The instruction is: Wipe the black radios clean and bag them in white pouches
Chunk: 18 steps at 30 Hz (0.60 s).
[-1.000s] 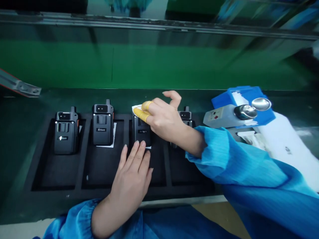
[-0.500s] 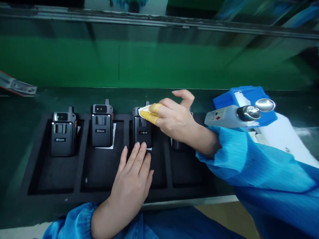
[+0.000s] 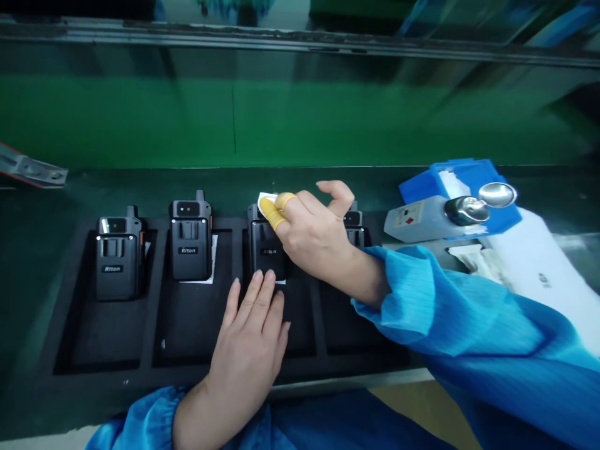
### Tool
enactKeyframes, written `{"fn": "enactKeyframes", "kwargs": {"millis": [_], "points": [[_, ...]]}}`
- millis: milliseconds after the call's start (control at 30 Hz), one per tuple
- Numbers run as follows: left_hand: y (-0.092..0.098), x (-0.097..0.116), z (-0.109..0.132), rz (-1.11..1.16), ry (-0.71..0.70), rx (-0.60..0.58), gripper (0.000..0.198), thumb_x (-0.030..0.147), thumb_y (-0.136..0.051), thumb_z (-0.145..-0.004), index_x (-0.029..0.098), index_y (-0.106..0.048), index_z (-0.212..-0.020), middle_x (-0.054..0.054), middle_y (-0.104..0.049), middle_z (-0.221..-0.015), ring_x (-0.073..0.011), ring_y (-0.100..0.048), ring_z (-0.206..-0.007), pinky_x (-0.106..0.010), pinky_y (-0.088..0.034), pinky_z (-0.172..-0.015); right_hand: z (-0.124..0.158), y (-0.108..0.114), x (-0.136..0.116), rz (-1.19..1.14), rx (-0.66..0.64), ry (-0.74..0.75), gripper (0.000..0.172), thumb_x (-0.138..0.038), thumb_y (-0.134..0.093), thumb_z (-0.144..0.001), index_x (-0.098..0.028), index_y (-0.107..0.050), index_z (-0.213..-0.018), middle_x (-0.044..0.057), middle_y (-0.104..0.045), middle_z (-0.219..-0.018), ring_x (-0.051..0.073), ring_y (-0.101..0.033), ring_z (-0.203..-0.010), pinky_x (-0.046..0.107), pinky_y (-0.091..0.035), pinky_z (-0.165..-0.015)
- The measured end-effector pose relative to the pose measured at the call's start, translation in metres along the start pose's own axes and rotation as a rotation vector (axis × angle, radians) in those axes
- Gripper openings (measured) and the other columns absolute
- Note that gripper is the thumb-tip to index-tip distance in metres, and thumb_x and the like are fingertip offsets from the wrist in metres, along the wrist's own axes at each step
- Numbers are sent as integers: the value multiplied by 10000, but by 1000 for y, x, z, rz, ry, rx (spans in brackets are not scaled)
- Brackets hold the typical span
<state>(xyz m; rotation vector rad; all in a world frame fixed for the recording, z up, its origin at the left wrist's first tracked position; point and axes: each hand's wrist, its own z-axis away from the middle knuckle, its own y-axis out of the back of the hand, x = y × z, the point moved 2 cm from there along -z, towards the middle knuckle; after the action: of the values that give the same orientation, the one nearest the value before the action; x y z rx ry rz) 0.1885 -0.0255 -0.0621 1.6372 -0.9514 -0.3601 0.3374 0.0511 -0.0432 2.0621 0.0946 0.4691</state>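
The right hand [image 3: 314, 237] clamps a white cloth [image 3: 264, 197] in closed, yellow-covered fingers [image 3: 272, 214] at the top of a black radio [image 3: 261, 240]. The left hand [image 3: 248, 353] lies flat, fingertips at the radio's lower edge. This radio occupies the third compartment from left of a black tray [image 3: 153, 300]; other radios [image 3: 190, 240] occupy the rest. Rightward, a blue bin [image 3: 504, 220] holds white material [image 3: 454, 184].

Dim light, glare on metal cap [image 3: 469, 210], upper-right blur

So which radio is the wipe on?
The third radio from the left: the right hand holds the wipe against its top, and the left hand touches its bottom edge. No wipe shows on the others.
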Motion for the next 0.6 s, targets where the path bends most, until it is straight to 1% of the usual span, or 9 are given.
{"fn": "enactKeyframes", "kwargs": {"millis": [167, 233, 400, 467, 567, 600], "points": [[0, 0, 0, 7, -1, 10, 299, 203, -426, -918, 87, -635, -1098, -156, -585, -1300, -305, -555, -1203, -519, -425, -1026, 14, 3, 2, 58, 88, -1, 356, -39, -428, -835, -212, -595, -571, -2, -535, -662, 159, -390, -721, 413, -185, -905], [0, 0, 0, 10, -2, 11, 302, 202, -423, -919, 85, -635, -1099, -159, -584, -1300, -309, -555, -1203, -524, -429, -1019, 18, 3, 4, 80, 92, -8, 358, -33, -419, -827, -212, -591, -568, -3, -532, -644, 157, -395, -714, 412, -197, -894], [0, 0, 1, 23, 2, -1, 297, 197, -435, -909, 92, -638, -1098, -163, -572, -1313, -311, -530, -1231, -522, -422, -1028, 20, 6, 10, 43, 130, -58, 329, -45, -424, -838, -202, -618, -623, -2, -612, -756, 146, -439, -748, 425, -192, -892], [0, 0, 1, 21, 3, 3, 294, 194, -439, -907, 92, -638, -1098, -167, -574, -1310, -311, -533, -1228, -523, -422, -1027, 15, 6, 10, -10, 104, -16, 312, -80, -431, -872, -223, -655, -709, -17, -626, -780, 143, -454, -772, 427, -185, -903], [0, 0, 1, 8, 1, 7, 291, 195, -433, -911, 88, -639, -1088, -175, -580, -1300, -316, -543, -1215, -532, -429, -1013, 6, 4, 9, -140, 5, 98, 280, -132, -439, -912, -259, -679, -842, -38, -632, -835, 137, -469, -826, 422, -183, -924], [0, 0, 0, 5, -1, 7, 291, 196, -429, -914, 88, -639, -1085, -175, -581, -1298, -316, -546, -1212, -534, -431, -1009, 4, 3, 9, -168, -10, 129, 282, -139, -430, -922, -258, -679, -865, -39, -627, -843, 134, -469, -836, 420, -180, -934]]}}
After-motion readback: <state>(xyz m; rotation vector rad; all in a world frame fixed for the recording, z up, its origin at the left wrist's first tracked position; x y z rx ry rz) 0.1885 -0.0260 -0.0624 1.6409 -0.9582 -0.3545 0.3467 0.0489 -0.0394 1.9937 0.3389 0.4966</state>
